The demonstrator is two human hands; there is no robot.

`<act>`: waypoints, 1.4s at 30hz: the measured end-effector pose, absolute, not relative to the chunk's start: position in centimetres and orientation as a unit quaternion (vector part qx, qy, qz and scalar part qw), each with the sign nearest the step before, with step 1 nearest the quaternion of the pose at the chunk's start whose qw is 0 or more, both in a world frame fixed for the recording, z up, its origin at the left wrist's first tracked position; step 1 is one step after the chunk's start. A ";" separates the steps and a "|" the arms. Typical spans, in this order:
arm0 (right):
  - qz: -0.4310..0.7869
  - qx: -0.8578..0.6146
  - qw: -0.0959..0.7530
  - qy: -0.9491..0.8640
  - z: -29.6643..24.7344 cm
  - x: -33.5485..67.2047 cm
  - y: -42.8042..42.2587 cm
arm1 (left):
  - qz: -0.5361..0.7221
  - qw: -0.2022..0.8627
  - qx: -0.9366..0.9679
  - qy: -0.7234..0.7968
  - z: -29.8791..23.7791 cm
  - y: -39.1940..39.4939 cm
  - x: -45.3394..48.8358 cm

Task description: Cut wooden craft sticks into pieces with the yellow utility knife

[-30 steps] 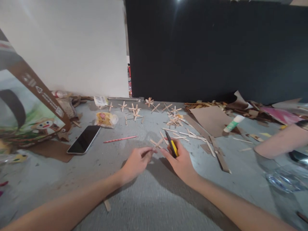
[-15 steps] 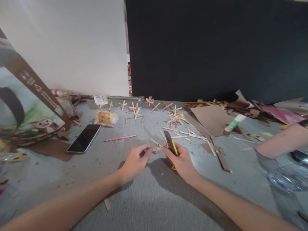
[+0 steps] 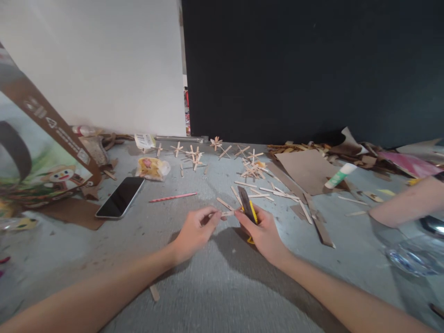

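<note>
Between my two hands lies a short pale wooden stick. My left hand pinches its left end between thumb and fingertips. The thumb and index fingertip of my right hand meet its other end. That same right hand is closed around a utility knife, yellow and dark, its dark end tilted up and away; whether the blade is out I cannot tell. Just beyond my fingers lie loose craft sticks. Farther back are sticks joined into crosses and stars, and a heap of sticks.
A phone, a pink striped pencil and a wrapped snack lie to the left, near a printed bag. On the right are cardboard, a glue stick, another person's arm and a clear plastic object.
Both hands keep nearly the same place and grip. The small stick between them shows slightly more level. The view has shifted a little.
</note>
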State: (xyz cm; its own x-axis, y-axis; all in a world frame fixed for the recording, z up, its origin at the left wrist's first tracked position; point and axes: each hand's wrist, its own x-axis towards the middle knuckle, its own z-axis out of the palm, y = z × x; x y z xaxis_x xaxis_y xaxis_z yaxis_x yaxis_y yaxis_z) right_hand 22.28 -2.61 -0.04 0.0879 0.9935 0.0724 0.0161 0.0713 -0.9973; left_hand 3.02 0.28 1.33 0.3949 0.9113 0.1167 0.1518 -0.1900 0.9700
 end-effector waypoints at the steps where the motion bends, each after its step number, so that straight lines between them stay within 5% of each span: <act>1: 0.459 -0.503 0.536 -0.499 0.0 22.2 -2.7 | 0.387 0.500 0.666 0.395 1.4 0.2 3.0; 14: 0.521 -0.465 0.525 -0.487 0.6 22.0 -2.9 | 0.415 0.508 0.648 0.388 1.1 0.2 3.1; 25: 0.386 -0.510 0.541 -0.546 0.1 22.4 -2.8 | 0.277 0.403 0.796 0.356 1.3 -0.1 3.3; 34: 0.252 -0.557 0.499 -0.614 1.0 23.0 -2.7 | 0.297 0.420 0.758 0.400 1.0 0.6 3.2; 42: 0.320 -0.539 0.488 -0.608 0.4 22.4 -2.8 | 0.431 0.385 0.697 0.425 1.2 -0.1 3.4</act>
State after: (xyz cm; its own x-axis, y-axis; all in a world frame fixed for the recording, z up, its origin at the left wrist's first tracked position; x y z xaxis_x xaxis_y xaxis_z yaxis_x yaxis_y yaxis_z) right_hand 22.43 -2.75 0.38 0.0557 0.9670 0.2487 0.3430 0.2154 -0.9143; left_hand 3.36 -0.12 1.16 0.2679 0.9240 0.2729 0.2605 -0.3422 0.9028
